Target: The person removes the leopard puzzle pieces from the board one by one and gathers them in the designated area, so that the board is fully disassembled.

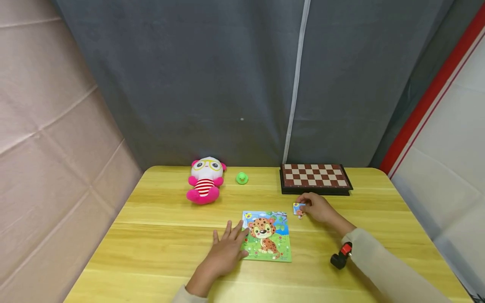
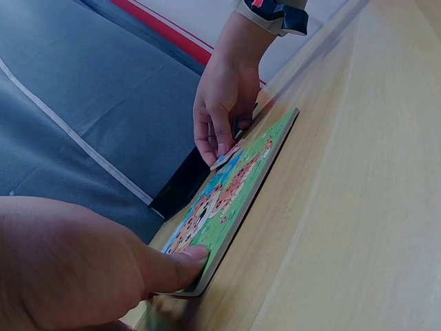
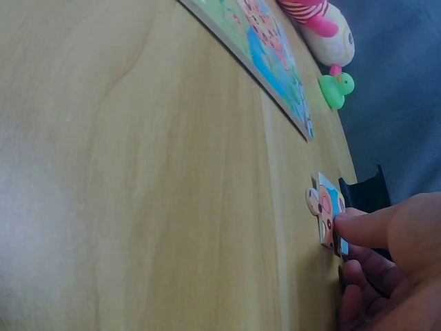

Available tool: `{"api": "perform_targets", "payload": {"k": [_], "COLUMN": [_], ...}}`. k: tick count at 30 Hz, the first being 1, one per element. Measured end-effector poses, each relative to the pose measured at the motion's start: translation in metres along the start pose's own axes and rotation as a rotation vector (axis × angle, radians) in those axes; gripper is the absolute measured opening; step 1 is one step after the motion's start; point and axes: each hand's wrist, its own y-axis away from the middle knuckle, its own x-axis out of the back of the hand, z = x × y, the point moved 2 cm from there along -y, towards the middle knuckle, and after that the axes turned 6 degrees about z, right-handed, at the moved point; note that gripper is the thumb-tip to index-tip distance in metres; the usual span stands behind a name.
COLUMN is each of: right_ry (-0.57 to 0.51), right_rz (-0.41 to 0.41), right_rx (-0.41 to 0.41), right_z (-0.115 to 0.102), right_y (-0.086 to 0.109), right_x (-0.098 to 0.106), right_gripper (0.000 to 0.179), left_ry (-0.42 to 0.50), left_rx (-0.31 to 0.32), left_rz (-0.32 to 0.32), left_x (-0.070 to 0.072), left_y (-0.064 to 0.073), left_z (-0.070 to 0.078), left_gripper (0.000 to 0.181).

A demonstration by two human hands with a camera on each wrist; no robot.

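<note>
A big dark grey cloth (image 1: 189, 84) hangs across the back, filling the top middle of the head view. A thin pale strip (image 1: 297, 71) runs down it, leaning a little, and a tiny white spot (image 1: 242, 119) shows near its middle. On the left side is a pinkish cream wall (image 1: 49, 168) with fold lines. On the right side is a white wall (image 1: 454, 168), with a fat red band (image 1: 437, 90) slanting along its edge. Below sits a yellow wood table (image 1: 144, 235) with rounded back corners and streaky grain. In the right wrist view, a soft shine (image 3: 27, 193) lights the tabletop at the left edge.
</note>
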Motion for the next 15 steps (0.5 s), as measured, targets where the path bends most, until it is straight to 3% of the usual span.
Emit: {"api": "perform_targets", "payload": {"k": [15], "right_ry": [0.033], "right_rz": [0.003], "right_rx": [0.012], "right_z": [0.0011], "right_y": [0.0009], "right_x": [-0.0011], "right_gripper": [0.014], "left_ry": [-0.003], "left_rx": [0.001], "left_rz": [-0.005], "left_x": [-0.0018], "left_y": [-0.0013], "left_z": [-0.0011], "left_gripper": [0.068]}}
